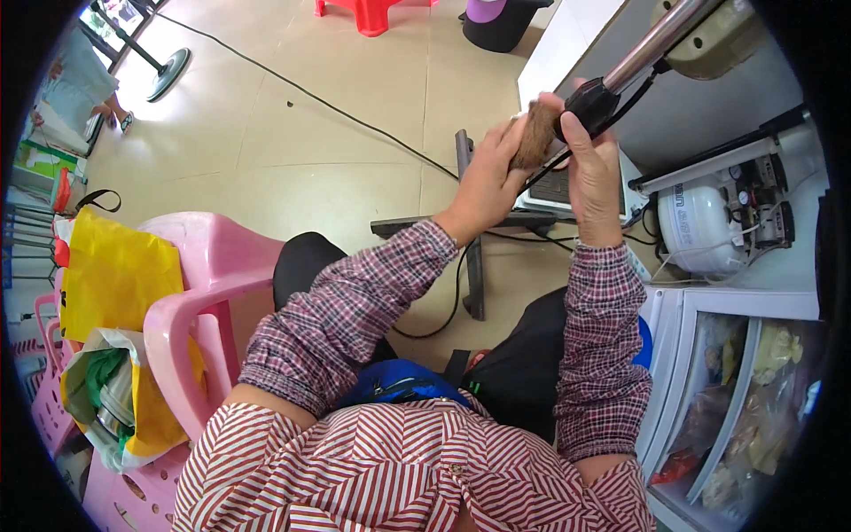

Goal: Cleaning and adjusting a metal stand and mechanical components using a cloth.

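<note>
A brown, rough-textured piece [534, 137] is against the black end [592, 108] of a metal shaft [651, 49]. My left hand [489, 176] grips this piece from the left, fingers pressed along its side. From the right, my right hand [592, 173] curls round the same spot, its thumb beside the black end and its fingertips showing beyond the piece. Part of the right fingers' grip is hidden behind the black end. Exactly what the brown piece is cannot be made out.
A black stand base [474, 275] and a cable [355, 124] lie on the floor. Left are a pink plastic chair [213, 257] and a yellow bag [115, 275]. At right stand a white compressor tank [700, 226] and a glass-topped freezer [678, 355]. A person [84, 89] is far left.
</note>
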A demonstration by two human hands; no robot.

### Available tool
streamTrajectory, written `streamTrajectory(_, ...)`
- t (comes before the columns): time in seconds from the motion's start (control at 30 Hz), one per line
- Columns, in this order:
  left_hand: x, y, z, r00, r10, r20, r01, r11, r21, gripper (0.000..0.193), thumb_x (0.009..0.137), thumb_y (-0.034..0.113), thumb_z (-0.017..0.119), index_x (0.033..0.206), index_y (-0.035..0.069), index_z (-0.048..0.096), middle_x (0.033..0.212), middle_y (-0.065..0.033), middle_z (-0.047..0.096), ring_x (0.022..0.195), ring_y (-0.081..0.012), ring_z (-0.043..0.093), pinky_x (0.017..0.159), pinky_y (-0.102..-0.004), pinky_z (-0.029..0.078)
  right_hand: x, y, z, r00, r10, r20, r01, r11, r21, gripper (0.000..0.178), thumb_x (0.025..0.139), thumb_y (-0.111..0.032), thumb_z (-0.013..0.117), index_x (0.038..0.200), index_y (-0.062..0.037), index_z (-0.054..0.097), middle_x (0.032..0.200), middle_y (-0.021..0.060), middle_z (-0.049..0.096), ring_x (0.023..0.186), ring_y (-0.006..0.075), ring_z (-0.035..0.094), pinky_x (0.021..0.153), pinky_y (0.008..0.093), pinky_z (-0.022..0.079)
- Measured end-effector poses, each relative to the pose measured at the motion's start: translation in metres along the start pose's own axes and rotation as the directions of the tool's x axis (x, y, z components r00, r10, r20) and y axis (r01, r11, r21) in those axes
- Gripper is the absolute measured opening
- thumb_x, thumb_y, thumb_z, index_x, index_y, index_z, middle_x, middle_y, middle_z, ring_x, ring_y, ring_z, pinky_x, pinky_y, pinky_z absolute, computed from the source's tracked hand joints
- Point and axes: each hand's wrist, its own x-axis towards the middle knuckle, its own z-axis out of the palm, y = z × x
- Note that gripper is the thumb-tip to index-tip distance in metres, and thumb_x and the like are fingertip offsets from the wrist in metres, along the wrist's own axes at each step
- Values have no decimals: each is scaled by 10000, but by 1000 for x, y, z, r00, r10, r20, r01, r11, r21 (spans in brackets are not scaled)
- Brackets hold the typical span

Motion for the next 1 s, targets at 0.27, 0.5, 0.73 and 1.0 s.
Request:
streamTrajectory(0.27, -119, -143, 30, 822, -527, 214, 504, 849, 158, 600, 813, 20, 565, 1375, 91, 367, 1258, -205, 449, 1182, -351, 431, 1013, -379, 349, 2, 14, 3, 999, -48, 8, 49, 991, -126, 449, 866, -343, 638, 1117, 25, 581, 1029, 86, 649, 1021, 151, 555, 959, 296, 380)
streamTrajectory(0.5, -78, -94, 36, 948, -310, 69, 308, 951, 41, 593, 806, 4, 562, 1366, 91, 387, 1268, -192, 446, 1193, -342, 430, 1030, -371, 337, 0, 10, -6, 1000, -16, 19, 19, 978, -206, 492, 900, -362, 575, 1187, 34, 521, 1074, 103, 637, 1014, 132, 551, 941, 276, 377)
streamTrajectory(0.73, -97, -117, 42, 927, -372, 58, 365, 926, 97, 590, 789, -1, 572, 1349, 83, 406, 1261, -194, 446, 1188, -347, 430, 1019, -382, 350, 3, 15, -4, 997, -37, 65, 51, 969, -244, 507, 943, -367, 494, 1227, 53, 489, 1137, 170, 608, 1053, 144, 544, 956, 276, 355)
streamTrajectory(1.0, -130, -153, 43, 829, -549, 107, 453, 771, 447, 556, 797, 51, 583, 1329, 103, 434, 1198, -214, 482, 1049, -393, 521, 894, -407, 453, 4, 16, 0, 997, -70, -17, 66, 984, -163, 488, 892, -385, 590, 1144, 31, 559, 1010, 76, 659, 919, 101, 539, 876, 257, 384)
